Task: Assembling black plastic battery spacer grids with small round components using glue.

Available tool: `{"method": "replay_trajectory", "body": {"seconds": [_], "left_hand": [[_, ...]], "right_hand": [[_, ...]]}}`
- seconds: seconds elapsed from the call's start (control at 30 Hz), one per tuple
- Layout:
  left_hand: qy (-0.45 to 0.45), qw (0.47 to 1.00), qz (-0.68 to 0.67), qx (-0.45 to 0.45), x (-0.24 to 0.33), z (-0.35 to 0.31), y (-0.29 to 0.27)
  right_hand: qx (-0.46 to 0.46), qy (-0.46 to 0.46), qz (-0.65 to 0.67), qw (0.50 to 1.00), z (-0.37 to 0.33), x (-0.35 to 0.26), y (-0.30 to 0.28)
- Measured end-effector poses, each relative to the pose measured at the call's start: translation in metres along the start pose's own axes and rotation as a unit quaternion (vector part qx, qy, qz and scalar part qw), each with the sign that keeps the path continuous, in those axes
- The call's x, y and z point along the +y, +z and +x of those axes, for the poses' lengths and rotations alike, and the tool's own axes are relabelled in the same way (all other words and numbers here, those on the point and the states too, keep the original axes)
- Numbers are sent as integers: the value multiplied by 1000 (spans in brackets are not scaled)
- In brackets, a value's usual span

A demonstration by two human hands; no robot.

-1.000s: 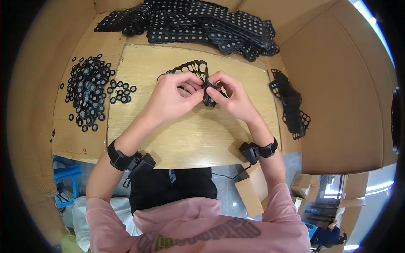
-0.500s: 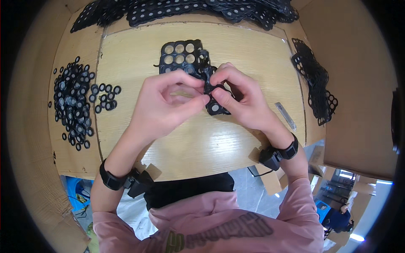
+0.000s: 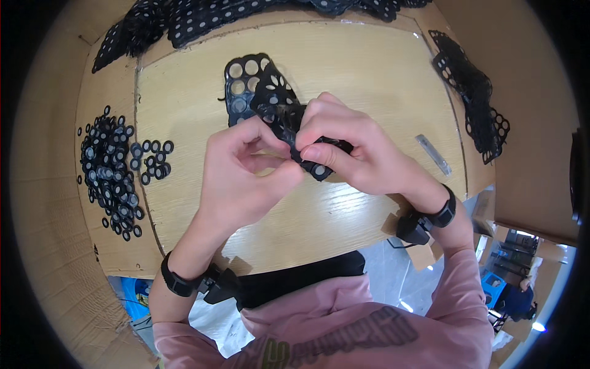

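A flexible black sheet with rows of round holes point(image 3: 236, 88) lies over the middle of the wooden table, partly folded and bunched toward me. Some of its holes show the table through them, while others are filled with grey discs. My left hand point(image 3: 241, 166) has thumb and fingers brought together at the bunched part; whatever sits in that pinch is too small or hidden to name. Closed round the sheet's near right portion is my right hand point(image 3: 353, 144), thumb pressing on it. Below the fingers one ringed disc point(image 3: 319, 171) shows in the sheet's corner.
Loose black rings with grey centres point(image 3: 110, 175) are heaped at the left, a smaller group point(image 3: 153, 161) beside them. Stacked black sheets point(image 3: 215, 19) line the far edge. More holed sheets point(image 3: 470, 92) lie right, near a clear strip point(image 3: 434, 155). Cardboard walls point(image 3: 522, 111) flank the table.
The sheet's upper right part has folded over toward the left, covering more of its open holes. Both hands stay together at the bunched part. The whole view has shifted and tilted slightly.
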State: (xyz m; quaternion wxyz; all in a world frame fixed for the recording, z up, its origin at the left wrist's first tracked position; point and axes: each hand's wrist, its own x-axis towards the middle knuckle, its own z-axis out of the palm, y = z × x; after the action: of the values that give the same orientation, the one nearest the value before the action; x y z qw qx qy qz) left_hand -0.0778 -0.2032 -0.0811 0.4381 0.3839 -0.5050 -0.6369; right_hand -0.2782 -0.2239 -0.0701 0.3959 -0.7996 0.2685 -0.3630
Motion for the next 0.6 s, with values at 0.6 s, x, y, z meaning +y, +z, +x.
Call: {"method": "replay_trajectory", "body": {"seconds": [0.6], "left_hand": [[204,786,504,293,39,13,-57]], "right_hand": [[113,136,99,979,4,7,-17]]}}
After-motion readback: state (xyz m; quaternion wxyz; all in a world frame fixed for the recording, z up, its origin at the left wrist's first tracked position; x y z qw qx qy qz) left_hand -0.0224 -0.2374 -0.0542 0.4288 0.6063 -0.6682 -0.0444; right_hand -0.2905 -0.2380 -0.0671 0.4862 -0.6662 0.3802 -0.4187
